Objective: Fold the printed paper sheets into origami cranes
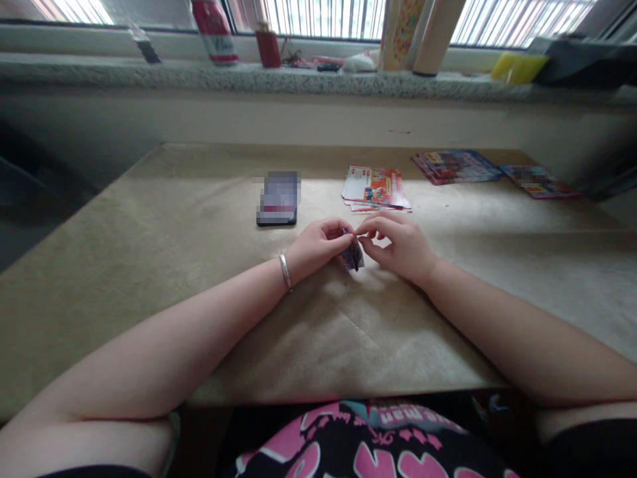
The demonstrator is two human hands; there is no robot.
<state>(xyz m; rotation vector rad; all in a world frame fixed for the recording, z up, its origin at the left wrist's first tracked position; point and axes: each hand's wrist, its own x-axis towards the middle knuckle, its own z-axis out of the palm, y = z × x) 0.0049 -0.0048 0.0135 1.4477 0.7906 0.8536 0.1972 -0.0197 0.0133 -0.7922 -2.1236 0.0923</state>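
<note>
Purple glossy small packet (352, 257), lengthwise toward the worktop's (318, 352) near edge, is pinched by the left hand (321, 245); right hand (404, 245) narrowed beside it, hold unclear.

This is a room in a home, as far as the dim, blurred edges let one judge; a tan-covered table (149, 226) stands by a plain pale wall (279, 119); above it a window (318, 48) looks onto upright bars (323, 18); its speckled stone sill (169, 78) holds a drink can (216, 33), a red bottle (268, 48) and loose household clutter (361, 63).
</note>
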